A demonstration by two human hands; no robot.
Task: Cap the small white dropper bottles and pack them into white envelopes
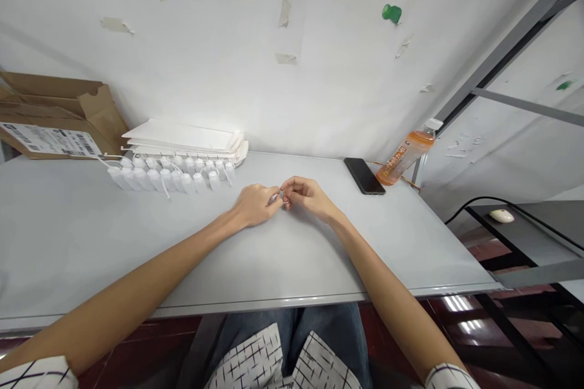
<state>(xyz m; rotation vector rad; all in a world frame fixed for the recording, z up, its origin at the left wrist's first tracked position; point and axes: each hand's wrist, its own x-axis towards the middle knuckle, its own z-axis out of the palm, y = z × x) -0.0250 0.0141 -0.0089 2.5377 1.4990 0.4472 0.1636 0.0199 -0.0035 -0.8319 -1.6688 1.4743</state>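
The white shirt [249, 358] has thin black crossed lines, and its sleeves [39, 374] match. Blue denim jeans [328, 328] show below it.

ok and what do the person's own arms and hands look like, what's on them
Both forearms are bare, and the left hand and right hand wear no gloves. No watch or bracelet shows on either wrist. The left sleeve and right sleeve are white with thin black crossing lines in a grid pattern.
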